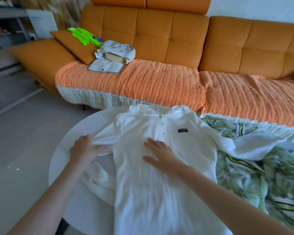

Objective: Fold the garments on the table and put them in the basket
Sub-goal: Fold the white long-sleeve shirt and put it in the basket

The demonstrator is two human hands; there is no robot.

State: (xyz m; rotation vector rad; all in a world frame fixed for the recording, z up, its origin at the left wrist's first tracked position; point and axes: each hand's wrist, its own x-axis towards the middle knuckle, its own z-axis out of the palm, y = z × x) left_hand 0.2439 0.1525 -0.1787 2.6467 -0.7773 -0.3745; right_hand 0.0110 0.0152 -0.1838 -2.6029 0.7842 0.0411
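A white long-sleeved shirt (185,150) with a button placket and a small black chest label lies face up, spread over the round white table (63,150). My left hand (84,148) grips the shirt's left sleeve near the shoulder, bunching the fabric. My right hand (159,155) rests flat on the chest just below the buttons, fingers spread. The shirt's other sleeve trails right over a green leaf-print garment (261,180) that lies crumpled on the table's right side. No basket is in view.
An orange sofa (159,34) with a knitted orange throw (134,83) stands right behind the table. On its seat sit a beige fabric bag (117,50), a grey flat pouch (105,67) and bright green gloves (81,34). Grey floor lies to the left.
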